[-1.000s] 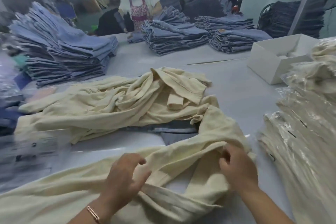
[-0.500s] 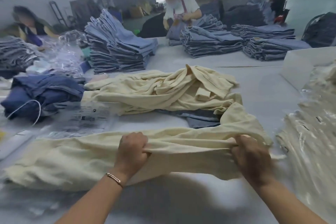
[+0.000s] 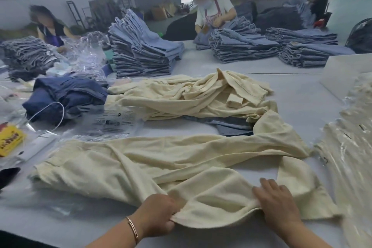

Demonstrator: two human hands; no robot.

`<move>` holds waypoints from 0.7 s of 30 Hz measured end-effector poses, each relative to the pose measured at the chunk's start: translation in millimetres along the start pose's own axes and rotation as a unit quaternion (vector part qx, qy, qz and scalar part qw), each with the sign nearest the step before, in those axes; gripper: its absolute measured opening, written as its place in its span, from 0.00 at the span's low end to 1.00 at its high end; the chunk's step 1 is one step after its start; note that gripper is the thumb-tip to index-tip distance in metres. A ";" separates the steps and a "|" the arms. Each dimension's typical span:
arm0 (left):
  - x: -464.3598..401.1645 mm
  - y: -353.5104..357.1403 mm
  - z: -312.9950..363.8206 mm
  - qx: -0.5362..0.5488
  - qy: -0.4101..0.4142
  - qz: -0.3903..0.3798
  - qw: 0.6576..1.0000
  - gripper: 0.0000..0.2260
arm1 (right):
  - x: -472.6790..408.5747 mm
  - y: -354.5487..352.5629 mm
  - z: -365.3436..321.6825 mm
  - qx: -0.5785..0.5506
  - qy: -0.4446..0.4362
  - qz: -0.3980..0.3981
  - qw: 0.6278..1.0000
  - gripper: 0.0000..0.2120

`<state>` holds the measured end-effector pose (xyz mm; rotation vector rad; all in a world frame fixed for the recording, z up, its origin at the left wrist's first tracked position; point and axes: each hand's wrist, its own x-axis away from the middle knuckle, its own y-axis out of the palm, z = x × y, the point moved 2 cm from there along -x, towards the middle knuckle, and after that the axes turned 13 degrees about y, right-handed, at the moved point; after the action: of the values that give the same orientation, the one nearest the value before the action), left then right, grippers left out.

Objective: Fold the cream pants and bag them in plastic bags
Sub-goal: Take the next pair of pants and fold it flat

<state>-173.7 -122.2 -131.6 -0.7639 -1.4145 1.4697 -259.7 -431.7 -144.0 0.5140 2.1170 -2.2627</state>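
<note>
A pair of cream pants (image 3: 161, 163) lies spread lengthwise across the near part of the grey table (image 3: 302, 102). My left hand (image 3: 157, 213) grips its near edge, fingers curled under the cloth. My right hand (image 3: 278, 203) holds the same edge a little to the right, fingers on top of the fabric. Behind it sits a rumpled pile of more cream pants (image 3: 201, 94). A flat stack of clear printed plastic bags (image 3: 108, 121) lies at the left. Bagged cream pants (image 3: 350, 147) are heaped at the right edge.
Dark blue garments (image 3: 66, 96) lie at the left with a yellow packet (image 3: 10, 139) nearby. Tall stacks of folded jeans (image 3: 141, 50) stand at the back, and two people work there. A white box (image 3: 342, 72) sits at the right.
Both hands pulled the pants' edge toward me and laid the garment down flat; one second ago they were gathering bunched cloth, then held it taut above the table.
</note>
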 end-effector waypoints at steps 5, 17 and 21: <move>7.2 -18.3 -13.5 -0.033 0.008 0.053 0.998 0.07 | -22.8 -23.9 24.0 0.016 0.077 0.009 0.997 0.10; -19.9 -94.4 -90.3 0.241 -0.079 0.001 0.967 0.26 | -44.9 -50.3 43.4 0.018 0.292 -0.204 0.934 0.04; -45.1 -118.0 -114.4 0.281 -0.049 0.006 0.958 0.27 | -65.6 -63.9 62.9 0.008 0.295 -0.300 0.907 0.14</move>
<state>-29.9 -128.4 -40.2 -0.3441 -0.9768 1.8214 -226.5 -501.4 -64.0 0.7001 2.8801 -2.6845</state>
